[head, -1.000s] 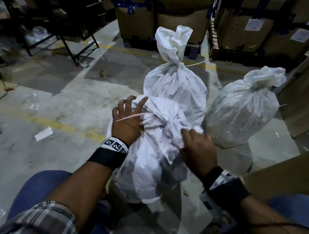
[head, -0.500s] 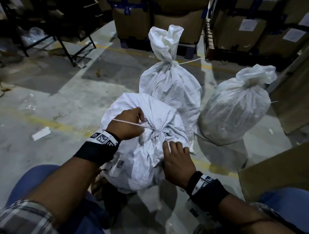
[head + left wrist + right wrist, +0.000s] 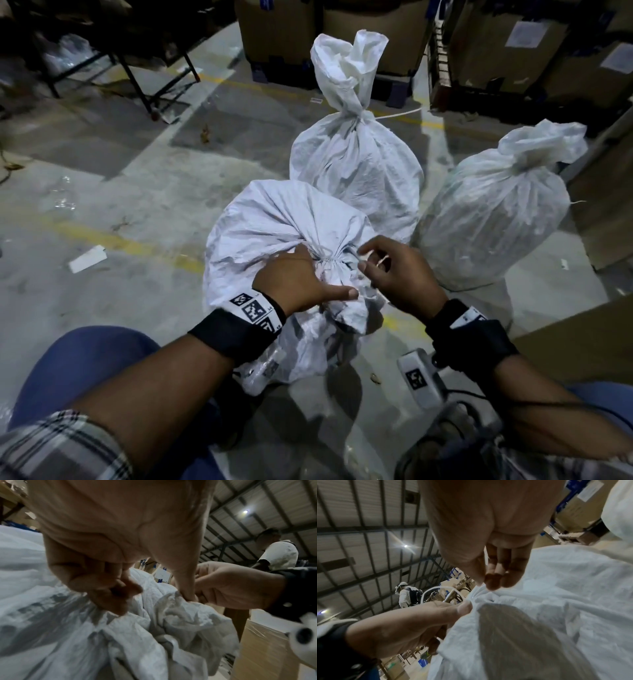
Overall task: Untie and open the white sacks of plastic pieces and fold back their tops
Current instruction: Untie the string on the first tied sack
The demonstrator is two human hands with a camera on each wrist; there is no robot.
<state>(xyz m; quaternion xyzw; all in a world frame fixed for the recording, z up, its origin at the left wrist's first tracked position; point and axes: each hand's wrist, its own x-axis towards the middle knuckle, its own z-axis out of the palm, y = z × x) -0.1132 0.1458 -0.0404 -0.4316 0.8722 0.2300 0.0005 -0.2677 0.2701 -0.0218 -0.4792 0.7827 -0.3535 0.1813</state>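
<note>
Three tied white sacks stand on the concrete floor. The nearest sack (image 3: 274,226) leans toward me, with its bunched neck (image 3: 329,263) between my hands. My left hand (image 3: 294,281) lies over the neck. Its fingers (image 3: 111,592) are curled and its thumb (image 3: 188,596) presses into the ruffled top. A loop of white tie string (image 3: 436,588) rises from that hand. My right hand (image 3: 387,270) pinches the string at the knot between thumb and fingertips (image 3: 489,584). The rear sack (image 3: 352,164) and the right sack (image 3: 489,212) stay tied.
Cardboard boxes (image 3: 284,37) line the back, and another box (image 3: 582,335) stands close at my right. A black metal table frame (image 3: 144,85) is at far left. A white paper scrap (image 3: 87,263) lies near the yellow floor line (image 3: 113,236). A person in white (image 3: 406,596) stands far off.
My left hand has stopped pulling the string out to the left and moved onto the neck. My right hand has risen from the sack's front to the knot's right side.
</note>
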